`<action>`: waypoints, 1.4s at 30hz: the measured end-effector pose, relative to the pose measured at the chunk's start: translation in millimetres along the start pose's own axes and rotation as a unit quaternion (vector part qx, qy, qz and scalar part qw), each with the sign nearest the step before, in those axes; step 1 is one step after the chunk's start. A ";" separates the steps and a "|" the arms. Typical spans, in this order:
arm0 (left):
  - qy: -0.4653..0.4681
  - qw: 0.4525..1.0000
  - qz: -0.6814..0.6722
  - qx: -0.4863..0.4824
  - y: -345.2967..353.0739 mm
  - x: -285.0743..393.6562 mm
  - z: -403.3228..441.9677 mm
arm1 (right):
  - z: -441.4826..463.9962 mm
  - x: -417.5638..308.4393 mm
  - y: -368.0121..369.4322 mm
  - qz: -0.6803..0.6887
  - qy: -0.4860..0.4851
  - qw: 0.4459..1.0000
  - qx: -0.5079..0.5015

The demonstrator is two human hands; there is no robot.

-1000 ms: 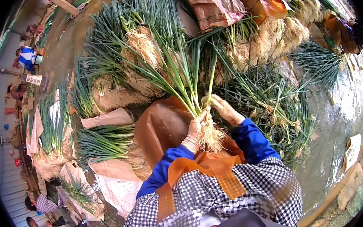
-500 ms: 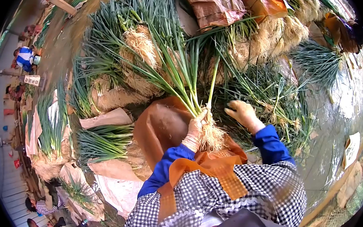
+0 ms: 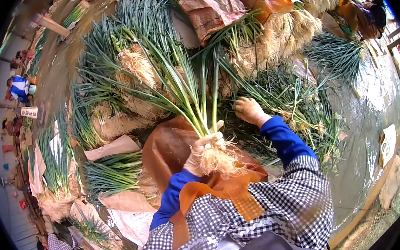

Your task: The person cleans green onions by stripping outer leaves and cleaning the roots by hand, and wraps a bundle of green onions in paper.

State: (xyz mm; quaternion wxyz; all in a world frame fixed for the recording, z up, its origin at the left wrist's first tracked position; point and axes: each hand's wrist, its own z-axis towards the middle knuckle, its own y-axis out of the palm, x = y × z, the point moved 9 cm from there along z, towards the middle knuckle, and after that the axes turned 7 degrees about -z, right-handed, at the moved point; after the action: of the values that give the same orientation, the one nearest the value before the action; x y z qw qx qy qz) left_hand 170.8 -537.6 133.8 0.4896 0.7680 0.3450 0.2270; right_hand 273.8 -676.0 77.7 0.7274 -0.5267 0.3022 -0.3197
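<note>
My left hand (image 3: pixel 192 166) is closed around the base of a small bunch of green onions (image 3: pixel 202 113). Their pale, stringy roots (image 3: pixel 216 157) hang over my lap and hide most of that hand. The green leaves point away from me, fanned out. My right hand (image 3: pixel 250 110) is to the right of the bunch, apart from it, over loose green leaves (image 3: pixel 272 93). Its fingers are curled in; whatever they may hold is hidden. A brown waterproof apron (image 3: pixel 164 144) covers my lap beneath the bunch.
Large heaps of green onions (image 3: pixel 141 68) lie ahead, some under an orange-brown sheet (image 3: pixel 209 6). Bundles wrapped in paper (image 3: pixel 114 171) are at the left. Wet floor (image 3: pixel 361 112) shows at the right. Several people are along the far left; a wooden post (image 3: pixel 53 26) stands top left.
My left hand has tipped the bunch so its root ends face up towards me, and the hand is now mostly covered. My right hand has moved slightly away from me. The view has shifted.
</note>
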 end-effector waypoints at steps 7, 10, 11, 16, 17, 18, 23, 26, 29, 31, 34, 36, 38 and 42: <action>0.063 0.970 0.024 -0.234 144.6 84.8 -94.7 | -205.8 228.0 45.4 -0.171 0.358 0.789 -0.470; 0.082 0.890 0.125 -0.431 180.7 113.8 -127.1 | -166.5 231.6 -8.2 -0.162 0.392 0.793 -0.437; 0.087 0.870 0.156 -0.460 189.8 114.5 -131.9 | -151.5 233.1 -18.5 -0.157 0.409 0.792 -0.426; 0.277 0.927 0.200 -0.151 129.0 109.9 -58.5 | 80.8 182.9 -61.7 -0.019 0.384 0.921 -0.061; 0.302 0.915 0.265 -0.038 109.1 107.7 -47.4 | 107.1 174.8 -55.8 0.015 0.379 0.923 -0.060; 0.285 0.917 0.277 -0.019 79.6 103.4 -29.2 | 129.0 171.2 -41.9 0.012 0.366 0.926 -0.094; 0.169 0.982 0.065 0.048 -20.5 71.4 13.3 | 140.4 171.8 -29.6 0.035 0.368 0.912 -0.176; 0.194 0.976 0.090 0.045 -32.1 65.3 19.3 | 82.8 134.6 -54.5 0.344 0.395 0.843 -0.121; 0.139 0.985 0.033 0.096 -8.6 34.3 30.0 | 27.4 69.8 -48.4 0.616 0.301 0.728 0.001; 0.088 0.986 0.140 0.000 -59.5 12.7 59.8 | -2.8 21.6 -14.1 0.706 0.339 0.621 -0.039; 0.030 0.980 0.113 0.162 -93.0 -19.0 64.8 | -18.9 -24.7 5.8 0.742 0.325 0.581 -0.075; 0.040 0.974 0.129 0.183 -90.5 -16.5 56.8 | -6.2 -27.6 2.5 0.742 0.312 0.587 -0.086; 0.049 0.966 0.142 0.212 -82.1 -15.9 48.6 | 4.3 0.1 2.2 0.671 0.390 0.629 -0.052; 0.068 0.951 0.171 0.249 -98.3 -18.5 50.2 | 41.6 44.2 35.8 0.359 0.354 0.864 -0.001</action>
State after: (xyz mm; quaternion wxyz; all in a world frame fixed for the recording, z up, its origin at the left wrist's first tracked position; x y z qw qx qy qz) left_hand 162.8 -553.6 23.3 0.2120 0.8958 0.2867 0.2654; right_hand 338.5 -678.2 49.8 0.6353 -0.2337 0.7080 -0.2012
